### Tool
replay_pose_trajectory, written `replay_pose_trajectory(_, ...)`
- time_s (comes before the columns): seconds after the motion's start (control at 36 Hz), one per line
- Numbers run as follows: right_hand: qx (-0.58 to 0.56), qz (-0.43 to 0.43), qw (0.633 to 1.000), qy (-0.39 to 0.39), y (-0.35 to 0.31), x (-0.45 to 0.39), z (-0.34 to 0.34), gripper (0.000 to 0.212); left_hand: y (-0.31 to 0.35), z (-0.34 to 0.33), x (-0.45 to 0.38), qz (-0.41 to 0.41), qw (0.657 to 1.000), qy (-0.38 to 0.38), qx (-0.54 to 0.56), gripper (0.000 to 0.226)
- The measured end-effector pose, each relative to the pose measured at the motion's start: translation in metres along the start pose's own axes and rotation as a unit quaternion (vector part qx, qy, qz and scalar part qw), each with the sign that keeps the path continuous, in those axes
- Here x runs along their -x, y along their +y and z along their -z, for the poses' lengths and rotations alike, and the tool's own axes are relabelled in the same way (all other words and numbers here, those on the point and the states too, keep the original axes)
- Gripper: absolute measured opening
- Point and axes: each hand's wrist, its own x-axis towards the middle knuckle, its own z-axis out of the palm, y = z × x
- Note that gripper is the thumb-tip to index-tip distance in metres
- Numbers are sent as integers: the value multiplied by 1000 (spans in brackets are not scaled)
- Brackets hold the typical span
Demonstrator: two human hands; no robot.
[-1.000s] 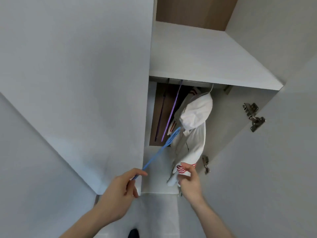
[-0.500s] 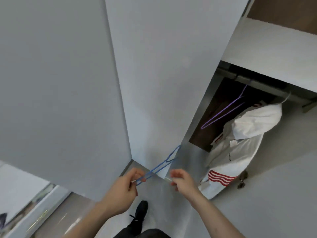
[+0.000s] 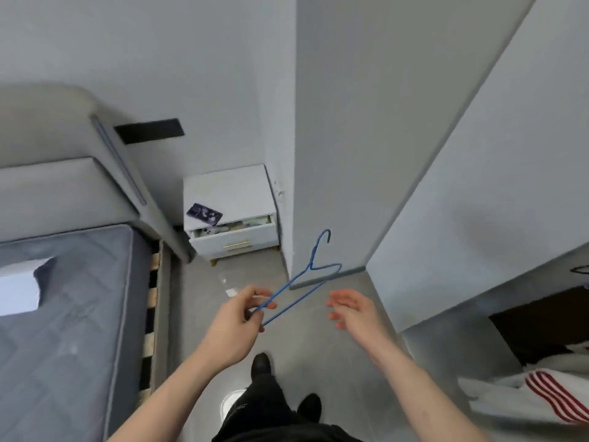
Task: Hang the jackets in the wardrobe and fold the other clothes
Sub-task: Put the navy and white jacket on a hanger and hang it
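— What is around, and where is the hanger?
— The left hand [image 3: 237, 320] pinches the blue hanger [image 3: 298, 280] at one end; the right hand [image 3: 352, 309] is empty, fingers relaxed. The white jacket [image 3: 541, 400] hangs at far right.
— And the room?
— Grey floor [image 3: 318, 342], bed [image 3: 63, 298] left, nightstand [image 3: 231, 194] with a phone [image 3: 204, 214], drawer half out.

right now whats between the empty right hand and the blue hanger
Nothing: in the head view only bare grey floor shows between the open right hand and the blue hanger pinched by the left hand.
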Motion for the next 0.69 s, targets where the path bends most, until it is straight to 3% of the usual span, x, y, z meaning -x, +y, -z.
replay_pose_trajectory(0.25,104,48,986,-124,-14,37,-111,28,-89,67,109,98,976,176,77,43)
replay_pose_trajectory(0.69,208,60,921,-323,28,157,-362,13,-199,157,290,182,902,347,181,38)
